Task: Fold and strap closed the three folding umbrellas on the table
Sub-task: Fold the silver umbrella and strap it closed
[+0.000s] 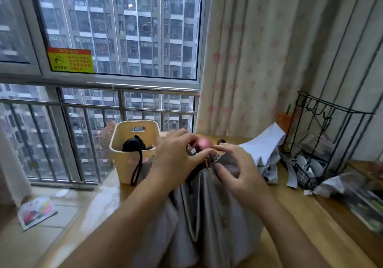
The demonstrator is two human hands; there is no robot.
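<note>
A grey folding umbrella lies lengthwise on the wooden table, its loose canopy folds spreading toward me and its pink handle pointing away. My left hand grips the gathered ribs and canopy just below the handle. My right hand pinches the canopy folds and rib tips beside it. A black umbrella stands in a cream basket, its wrist cord hanging over the rim. A white patterned umbrella lies crumpled at the right behind my hands.
A black wire rack stands at the right rear, holding small items. Printed papers lie along the table's right edge. A window with a metal railing runs along the left, a curtain hangs behind, and a leaflet lies on the sill.
</note>
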